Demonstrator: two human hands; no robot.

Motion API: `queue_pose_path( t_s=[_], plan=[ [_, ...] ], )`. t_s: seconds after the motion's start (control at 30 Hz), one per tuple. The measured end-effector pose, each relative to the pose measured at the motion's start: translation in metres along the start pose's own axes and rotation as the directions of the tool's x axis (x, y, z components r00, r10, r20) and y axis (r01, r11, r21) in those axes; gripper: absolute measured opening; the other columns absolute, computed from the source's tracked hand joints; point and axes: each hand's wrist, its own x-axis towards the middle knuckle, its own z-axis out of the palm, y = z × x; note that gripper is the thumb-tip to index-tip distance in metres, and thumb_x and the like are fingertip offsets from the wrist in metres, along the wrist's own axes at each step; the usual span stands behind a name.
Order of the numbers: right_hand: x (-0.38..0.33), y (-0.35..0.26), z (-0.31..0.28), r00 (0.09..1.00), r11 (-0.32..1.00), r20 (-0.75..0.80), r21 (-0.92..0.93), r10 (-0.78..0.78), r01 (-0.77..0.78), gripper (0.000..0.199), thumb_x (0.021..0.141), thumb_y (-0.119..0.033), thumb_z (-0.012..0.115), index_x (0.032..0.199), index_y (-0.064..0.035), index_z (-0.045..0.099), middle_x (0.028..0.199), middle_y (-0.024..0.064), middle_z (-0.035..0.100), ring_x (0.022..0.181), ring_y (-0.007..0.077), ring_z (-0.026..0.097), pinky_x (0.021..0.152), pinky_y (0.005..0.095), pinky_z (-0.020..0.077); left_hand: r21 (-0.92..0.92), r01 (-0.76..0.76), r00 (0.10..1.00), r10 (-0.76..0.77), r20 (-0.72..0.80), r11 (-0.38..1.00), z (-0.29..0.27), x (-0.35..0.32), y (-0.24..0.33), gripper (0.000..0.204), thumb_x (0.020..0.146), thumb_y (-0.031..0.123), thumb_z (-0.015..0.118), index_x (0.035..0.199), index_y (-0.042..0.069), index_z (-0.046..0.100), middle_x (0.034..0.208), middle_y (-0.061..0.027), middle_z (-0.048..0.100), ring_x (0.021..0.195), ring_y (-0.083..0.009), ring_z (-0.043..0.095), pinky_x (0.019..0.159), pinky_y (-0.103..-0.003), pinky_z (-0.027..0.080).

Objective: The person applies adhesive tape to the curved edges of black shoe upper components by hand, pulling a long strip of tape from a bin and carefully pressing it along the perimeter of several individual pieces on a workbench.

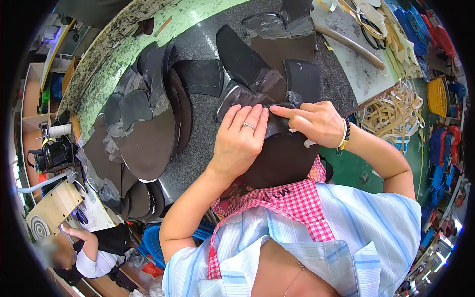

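A dark brown leather piece [279,158] with a black upper edge lies before me, its near part against my apron. My left hand [242,136], with a ring on it, presses its fingers together along that edge; its thumb is hidden. Beside it, my right hand [316,121] holds the same edge, index finger stretched along it and the other fingers curled under. A small pale tip [309,143] shows below the right hand; what it belongs to is hidden. Just beyond my fingers lie more black leather pieces [242,54], some with greyish smeared edges.
Stacked dark leather pieces [148,148] cover the left of the speckled grey table [198,123]. A wooden-handled stick [351,44] lies at the far right, above a heap of beige strips [393,114]. A yellow basket [437,97] stands farther right. Another person [94,252] sits at lower left.
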Motion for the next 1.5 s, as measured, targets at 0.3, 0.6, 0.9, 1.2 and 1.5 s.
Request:
queue_pose_path(
  t_s=[0.3, 0.6, 0.9, 1.2, 1.5],
  plan=[
    [-0.022, 0.005, -0.007, 0.999, 0.984, 0.046, 0.179, 0.014, -0.022, 0.025, 0.069, -0.008, 0.072, 0.086, -0.0064, 0.055, 0.107, 0.0114, 0.071, 0.057, 0.0208, 0.064, 0.052, 0.0314, 0.0528, 0.038, -0.033, 0.988, 0.027, 0.151, 0.999, -0.012, -0.006, 0.003, 0.047, 0.084, 0.011, 0.057, 0.130, 0.004, 0.059, 0.129, -0.0154, 0.061, 0.114, -0.0270, 0.061, 0.103, -0.043, 0.042],
    [-0.021, -0.017, 0.011, 0.976, 0.972, -0.169, 0.214, 0.136, -0.099, 0.026, 0.078, -0.014, 0.077, 0.084, -0.0068, 0.054, 0.098, 0.0091, 0.073, 0.067, 0.0209, 0.069, 0.056, 0.0307, 0.0558, -0.065, -0.045, 0.991, 0.053, 0.127, 0.997, -0.004, -0.013, -0.006, 0.050, 0.085, 0.009, 0.057, 0.134, 0.015, 0.058, 0.134, -0.0174, 0.058, 0.117, -0.0299, 0.060, 0.102, -0.045, 0.044],
    [-0.014, -0.027, 0.007, 0.985, 0.987, -0.138, 0.138, 0.100, -0.081, 0.028, 0.068, -0.004, 0.072, 0.091, -0.0039, 0.056, 0.076, 0.0073, 0.067, 0.067, 0.0241, 0.069, 0.052, 0.0349, 0.0541, -0.035, -0.037, 0.984, 0.042, 0.173, 0.999, -0.009, -0.013, -0.001, 0.052, 0.084, 0.008, 0.057, 0.135, 0.016, 0.057, 0.138, -0.0157, 0.055, 0.122, -0.0292, 0.057, 0.104, -0.045, 0.041],
    [-0.006, -0.042, 0.001, 0.971, 0.977, -0.115, 0.059, 0.209, -0.203, 0.025, 0.074, -0.007, 0.070, 0.092, -0.0041, 0.053, 0.072, 0.0079, 0.061, 0.064, 0.0240, 0.066, 0.051, 0.0358, 0.0521, 0.002, -0.049, 0.983, 0.048, 0.177, 0.999, -0.010, -0.013, 0.001, 0.050, 0.084, 0.009, 0.056, 0.133, 0.013, 0.058, 0.138, -0.0157, 0.054, 0.122, -0.0283, 0.057, 0.105, -0.045, 0.040],
    [-0.011, -0.042, -0.006, 0.987, 0.993, -0.156, -0.106, 0.027, -0.044, 0.020, 0.077, -0.012, 0.068, 0.088, -0.0037, 0.053, 0.094, 0.0122, 0.068, 0.066, 0.0193, 0.066, 0.057, 0.0314, 0.0559, -0.108, -0.110, 0.969, 0.130, 0.208, 0.988, -0.010, -0.001, 0.006, 0.051, 0.087, 0.010, 0.051, 0.137, 0.005, 0.051, 0.142, -0.0156, 0.050, 0.128, -0.0280, 0.052, 0.110, -0.042, 0.038]
  ],
)
